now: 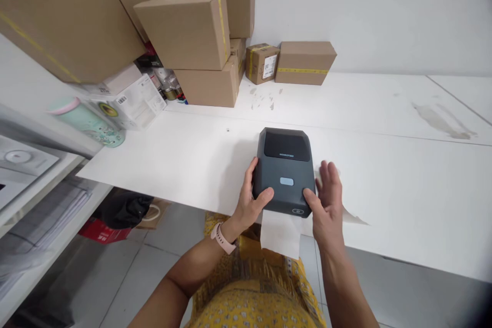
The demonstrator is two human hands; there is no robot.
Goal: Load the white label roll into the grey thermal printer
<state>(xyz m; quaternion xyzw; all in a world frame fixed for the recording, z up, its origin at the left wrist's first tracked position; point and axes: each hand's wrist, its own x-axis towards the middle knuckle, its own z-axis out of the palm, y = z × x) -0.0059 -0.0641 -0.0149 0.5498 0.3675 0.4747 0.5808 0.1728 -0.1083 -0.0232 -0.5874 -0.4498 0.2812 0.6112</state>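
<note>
A dark grey label printer (286, 177) with a black glossy window and a pale blue button lies near the front edge of the white table. White paper (280, 234) sticks out from its front and hangs over the edge. My left hand (249, 197) is closed around the printer's left side, thumb on the top near the front corner. At the right side is my right hand (326, 202), its thumb touching the front right corner of the top. The other fingers of that hand stretch out beside the printer, apart from its casing.
Cardboard boxes (184, 33) with yellow tape are stacked at the back left. A small box (262, 64) and a longer box (305, 63) stand against the wall. A mint tumbler (90, 122) leans at the table's left end, near a white box (134, 102). Shelves (49, 184) stand at left.
</note>
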